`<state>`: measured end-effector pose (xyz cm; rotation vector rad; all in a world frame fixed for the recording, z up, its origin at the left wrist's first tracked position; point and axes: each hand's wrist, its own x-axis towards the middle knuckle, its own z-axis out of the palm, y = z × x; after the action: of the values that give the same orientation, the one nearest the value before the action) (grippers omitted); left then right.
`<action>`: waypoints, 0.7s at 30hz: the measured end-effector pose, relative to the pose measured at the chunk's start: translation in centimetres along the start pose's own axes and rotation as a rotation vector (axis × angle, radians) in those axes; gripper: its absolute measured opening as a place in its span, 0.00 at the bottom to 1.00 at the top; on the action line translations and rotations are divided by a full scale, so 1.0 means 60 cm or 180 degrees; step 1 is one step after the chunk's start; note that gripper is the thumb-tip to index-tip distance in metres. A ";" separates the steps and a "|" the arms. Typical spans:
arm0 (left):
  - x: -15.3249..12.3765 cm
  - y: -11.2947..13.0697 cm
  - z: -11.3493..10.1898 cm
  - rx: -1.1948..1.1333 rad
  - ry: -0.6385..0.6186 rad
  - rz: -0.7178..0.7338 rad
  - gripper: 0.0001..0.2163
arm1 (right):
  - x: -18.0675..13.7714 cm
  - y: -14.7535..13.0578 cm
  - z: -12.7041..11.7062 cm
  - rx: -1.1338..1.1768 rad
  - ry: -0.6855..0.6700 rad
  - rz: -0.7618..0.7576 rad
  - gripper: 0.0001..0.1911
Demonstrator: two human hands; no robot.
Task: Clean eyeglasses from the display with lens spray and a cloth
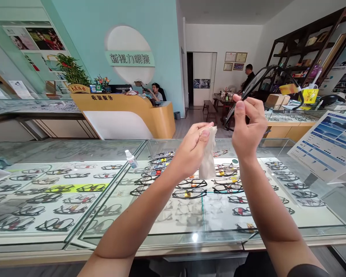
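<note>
My right hand (248, 123) is raised above the glass counter and pinches a pair of black-framed glasses (265, 82) by the frame, held up at eye level. A yellow tag (288, 89) hangs on the glasses' far side. My left hand (194, 148) is closed on a white cleaning cloth (208, 157) that hangs down from its fingers, just left of the glasses. The two hands are close but not touching.
A glass display counter (109, 234) full of several spectacle frames lies below my arms. A small spray bottle (131, 159) stands on it. A leaflet stand (325, 144) sits at the right. Beyond are a yellow reception desk (138, 111) and two people.
</note>
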<state>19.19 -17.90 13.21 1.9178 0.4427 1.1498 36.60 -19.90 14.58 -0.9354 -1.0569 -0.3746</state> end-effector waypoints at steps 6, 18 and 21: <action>-0.018 0.016 0.002 0.1280 -0.1776 -0.0024 0.17 | 0.035 -0.006 -0.038 0.1230 -0.1069 0.0990 0.21; -0.090 -0.119 0.182 0.2403 -0.3227 0.0280 0.08 | 0.037 -0.022 -0.050 0.1901 -0.2251 0.1921 0.20; -0.085 -0.084 0.163 0.2248 -0.3062 0.0580 0.09 | 0.036 -0.022 -0.051 0.1920 -0.2365 0.1882 0.19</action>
<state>25.42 -22.95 4.07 2.8766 0.1248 0.0253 38.50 -22.77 16.58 -0.7877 -1.3739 0.8073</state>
